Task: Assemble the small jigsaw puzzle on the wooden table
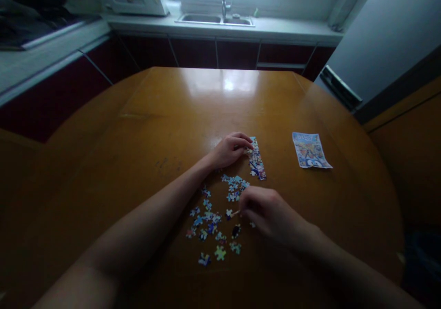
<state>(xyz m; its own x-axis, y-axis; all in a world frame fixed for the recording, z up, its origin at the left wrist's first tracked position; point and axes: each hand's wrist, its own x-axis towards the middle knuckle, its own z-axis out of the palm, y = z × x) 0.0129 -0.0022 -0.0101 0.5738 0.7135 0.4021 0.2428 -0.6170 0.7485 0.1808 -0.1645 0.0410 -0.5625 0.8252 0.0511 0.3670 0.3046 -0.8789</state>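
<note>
My left hand (231, 151) has its fingers bent over the upper left edge of a narrow strip of joined jigsaw pieces (257, 162), fingertips pressed on it. Closer to me, my right hand (263, 208) is curled closed, with a fingertip against a small white and dark blue puzzle piece (229, 213); its other fingertips are hidden. A cluster of light blue loose pieces (235, 187) lies between the hands. More mixed loose pieces (208, 219) are scattered to the left of my right hand, among them a yellow-green piece (220, 253) and a dark piece (236, 230).
A creased picture sheet (311, 150) lies on the right side of the brown wooden table (165, 97). Beyond the table's far edge are a counter with a sink (201, 19) and tap. A fridge (386, 37) stands at the right, a stove (41, 24) at the left.
</note>
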